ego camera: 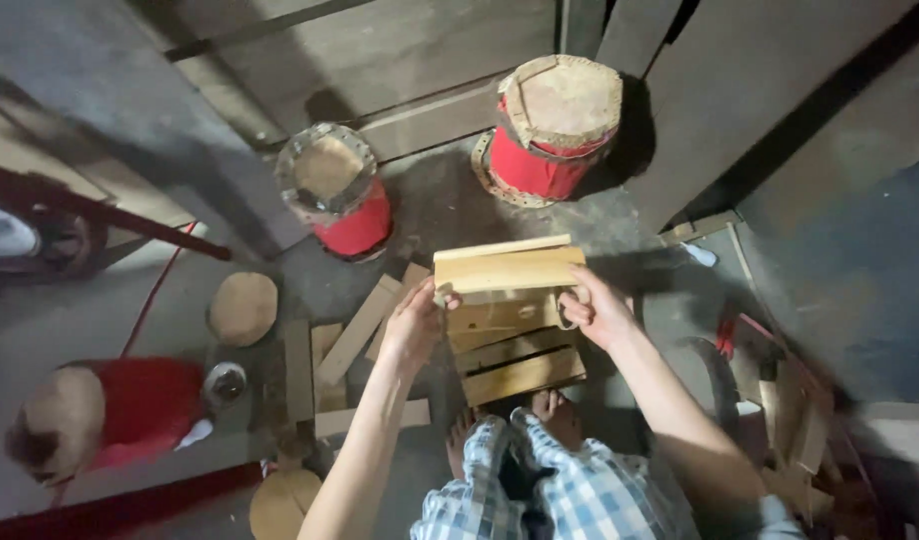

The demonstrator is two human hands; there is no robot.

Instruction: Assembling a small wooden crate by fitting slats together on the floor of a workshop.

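A pale wooden crate-like frame (510, 330) made of slats stands on the dark floor in front of me. My left hand (415, 320) grips its left side and my right hand (592, 308) grips its right side. A flat plank (508, 268) lies across the top of the frame, between my two hands. My bare feet (540, 410) and checked trousers (540, 480) are just below the frame.
Two red drums with hide tops stand behind: one (340, 195) left, one (555, 125) right. A third red drum (100, 415) lies at the lower left. Loose wooden slats (355, 335), round wooden discs (242, 308) and offcuts (795, 410) lie around. Large boards (410, 50) lean at the back.
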